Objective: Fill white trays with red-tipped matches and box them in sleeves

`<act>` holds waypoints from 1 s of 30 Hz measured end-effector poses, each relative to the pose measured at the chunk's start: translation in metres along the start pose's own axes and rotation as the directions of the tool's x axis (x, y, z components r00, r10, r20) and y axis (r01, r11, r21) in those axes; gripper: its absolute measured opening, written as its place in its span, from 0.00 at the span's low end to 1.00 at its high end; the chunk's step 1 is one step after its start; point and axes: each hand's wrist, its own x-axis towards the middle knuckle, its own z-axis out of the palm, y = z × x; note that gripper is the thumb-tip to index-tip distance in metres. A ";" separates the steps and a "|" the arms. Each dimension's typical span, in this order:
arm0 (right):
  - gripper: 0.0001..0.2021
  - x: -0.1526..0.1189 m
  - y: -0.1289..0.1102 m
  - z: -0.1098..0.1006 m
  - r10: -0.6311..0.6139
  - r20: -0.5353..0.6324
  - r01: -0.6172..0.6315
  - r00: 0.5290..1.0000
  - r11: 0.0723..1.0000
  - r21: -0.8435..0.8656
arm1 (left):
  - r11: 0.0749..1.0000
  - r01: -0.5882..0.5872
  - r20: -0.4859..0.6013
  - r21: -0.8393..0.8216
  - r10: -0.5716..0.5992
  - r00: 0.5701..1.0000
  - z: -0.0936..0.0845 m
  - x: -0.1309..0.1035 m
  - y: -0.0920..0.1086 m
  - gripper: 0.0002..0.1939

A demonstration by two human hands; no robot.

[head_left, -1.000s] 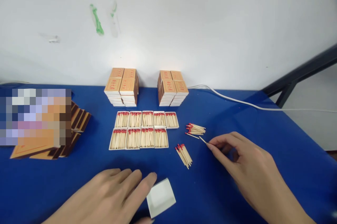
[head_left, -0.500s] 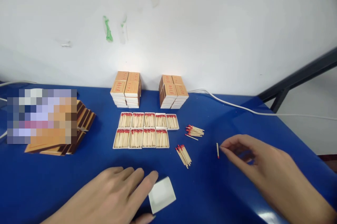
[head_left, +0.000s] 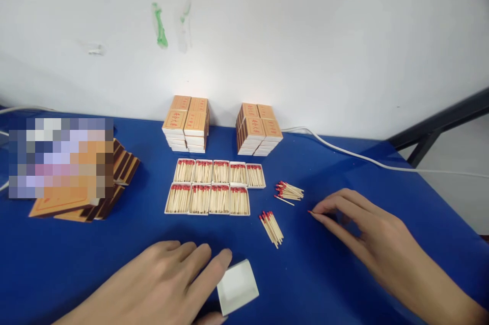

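My left hand (head_left: 168,279) has its index finger and thumb at the left side of an empty white matchbox tray (head_left: 239,287) and grips it. Pinched between the thumb and index finger of my right hand (head_left: 367,238) is a match (head_left: 309,212), only its red head showing. Two loose piles of matches lie between the hands, one pile (head_left: 272,228) nearer the tray, the other (head_left: 290,191) farther back. Behind them, two rows of white trays (head_left: 210,198) hold red-headed matches.
Two stacks of orange matchboxes, left (head_left: 186,124) and right (head_left: 257,129), stand near the wall. More matchboxes (head_left: 126,164) lie at the left, partly behind a blurred patch. A white cable (head_left: 344,154) crosses the back right of the blue table (head_left: 153,233).
My right hand has closed on the match that lay at its fingertips and turned it, with the red head now pointing left. The view has shifted slightly; my left hand stays at the tray.
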 end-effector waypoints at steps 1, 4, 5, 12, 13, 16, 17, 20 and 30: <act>0.17 0.002 -0.008 0.006 0.026 -0.016 -0.026 1.000 1.000 0.014 | 1.000 0.008 -0.008 -0.011 -0.008 1.000 0.001 0.000 0.000 0.17; 0.12 0.009 -0.038 0.025 0.092 -0.047 -0.087 0.995 0.992 0.094 | 0.999 0.017 -0.006 -0.034 -0.018 1.000 0.001 -0.001 0.000 0.18; 0.12 0.010 -0.047 0.030 0.116 -0.054 -0.108 0.992 0.986 0.129 | 0.999 0.018 0.005 -0.034 -0.018 1.000 0.001 -0.002 0.000 0.18; 0.14 0.012 -0.076 0.040 0.161 -0.084 -0.141 0.983 0.968 0.205 | 1.000 0.020 0.062 0.000 -0.020 0.998 0.002 -0.003 0.003 0.21; 0.14 0.012 -0.074 0.038 0.157 -0.105 -0.135 0.982 0.973 0.187 | 1.000 0.016 0.060 0.008 -0.016 0.998 0.002 -0.003 0.004 0.21; 0.13 0.013 -0.066 0.035 0.126 -0.195 -0.106 0.973 0.989 0.107 | 0.999 0.004 0.050 0.034 -0.006 0.999 0.003 -0.003 0.007 0.22; 0.13 0.014 -0.063 0.034 0.109 -0.214 -0.093 0.971 0.992 0.081 | 0.999 0.001 0.047 0.037 -0.003 0.999 0.002 -0.003 0.008 0.22; 0.14 0.018 -0.056 0.035 0.057 -0.233 -0.049 0.971 0.998 0.038 | 0.999 0.007 0.046 0.040 -0.009 0.999 0.000 -0.003 0.009 0.24; 0.10 0.007 -0.061 0.033 0.086 -0.140 -0.073 0.986 0.993 0.092 | 1.000 0.013 0.035 0.008 -0.014 0.999 -0.003 0.000 0.003 0.21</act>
